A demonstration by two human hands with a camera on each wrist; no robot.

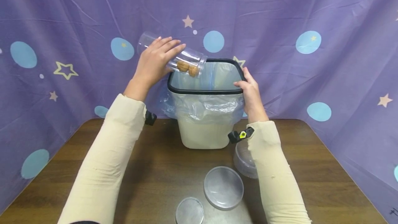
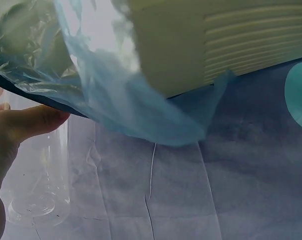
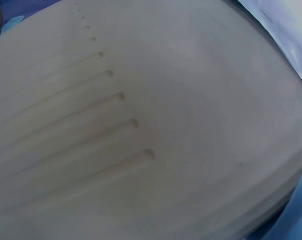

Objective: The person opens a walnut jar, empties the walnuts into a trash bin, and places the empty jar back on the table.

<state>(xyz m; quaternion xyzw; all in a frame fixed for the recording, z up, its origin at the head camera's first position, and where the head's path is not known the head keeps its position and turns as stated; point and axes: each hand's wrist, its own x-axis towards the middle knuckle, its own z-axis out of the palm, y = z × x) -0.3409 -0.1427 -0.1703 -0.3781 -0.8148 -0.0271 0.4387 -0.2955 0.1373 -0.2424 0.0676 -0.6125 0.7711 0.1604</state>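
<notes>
Over the bin (image 1: 205, 127), the left hand (image 1: 154, 63) grips a clear jar (image 1: 174, 55), tipped mouth-down at the back left rim, two walnuts (image 1: 187, 67) lying near its opening. On the right rim the right hand (image 1: 250, 92) holds the bin, which stands on the desk (image 1: 311, 168), lined with a blue bag (image 1: 205, 108). Two lids (image 1: 223, 186) lie nearer the person.

Both arms reach forward in cream sleeves. The left hand (image 1: 157, 61) is raised, fingers curled in a grip, wrist tilted to the right. The right hand (image 1: 250, 92) sits lower, fingers bent in a hold.
</notes>
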